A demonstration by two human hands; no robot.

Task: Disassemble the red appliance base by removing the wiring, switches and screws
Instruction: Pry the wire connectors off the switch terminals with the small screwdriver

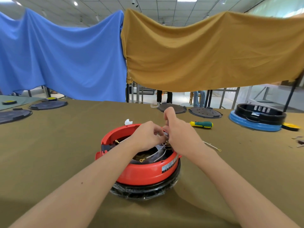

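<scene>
Draped blue cloth (62, 51) and mustard cloth (213, 51) hang behind your bench, screening off the room, and the olive-brown covered table (57, 153) runs wide under your arms. Directly before you, near the table's middle, sits the round red plastic appliance base (144, 173), open side up on a black lower ring wrapped in clear film, which looks meant to keep it steady while you reach inside. Off to your right stands a black ring-shaped housing on a blue base (258, 119), well apart, likely a unit set aside. Flat dark round plates (205, 112) lie along the far edge and at far left, clear of your work.

Your left hand (146, 137) curls over the far rim of the red base, its fingertips pinching a small metal part at the wiring cluster. Your right hand (181, 134) meets it from the other side, fingers curled tight on the same cluster with the thumb raised. You seem to be bracing with one hand and working a connector loose with the other; which fitting is hidden by your fingers.

Just beyond your right hand lies the green-and-yellow-handled screwdriver (202, 124), within reach for the screws. White wires with brass ring terminals (153, 156) loop loose inside the base, and one freed wire (212, 146) lies on the table to the right.
</scene>
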